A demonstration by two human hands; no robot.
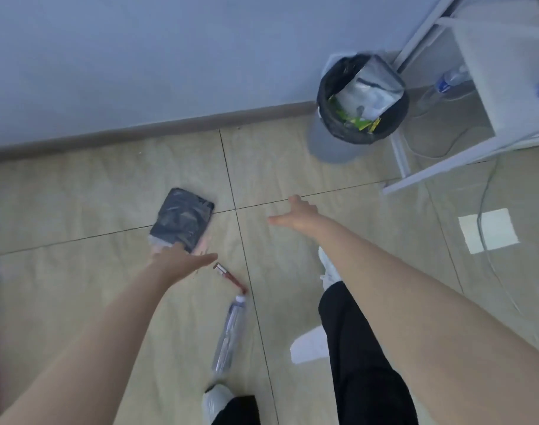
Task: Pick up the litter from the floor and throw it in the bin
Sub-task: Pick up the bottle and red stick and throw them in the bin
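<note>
Head-camera footage looked down on a tiled floor (108, 185) where both bare arms were stretched forward and both hands were spread wide and empty. Left hand (182, 260) reached toward the near edge of a dark plastic pouch (182, 220) that lay flat on the floor to the left, its fingertips at or just over that edge; whether they touched it could not be told. Right hand (295, 214) hung in the middle of the scene, palm down, well apart from any litter. Just near of the left hand lay a small red tube (231, 277) with a pale cap, and nearer still a clear plastic bottle (229, 332) lay on its side between the person's white shoes. Far to the right stood the bin (361, 99), lined with a black bag and already holding a silver foil bag and some green and yellow wrappers, beside a white metal frame (430, 167). The pouch looked light, thin and limp, with a slick film that would probably slide on the tile, so pinching a corner or the near edge between thumb and fingers seemed the surest hold. Being empty-looking, the bottle would likely be light, crushable and prone to rolling, best taken around its middle. The tube appeared stiff and small enough for a fingertip pinch.
</note>
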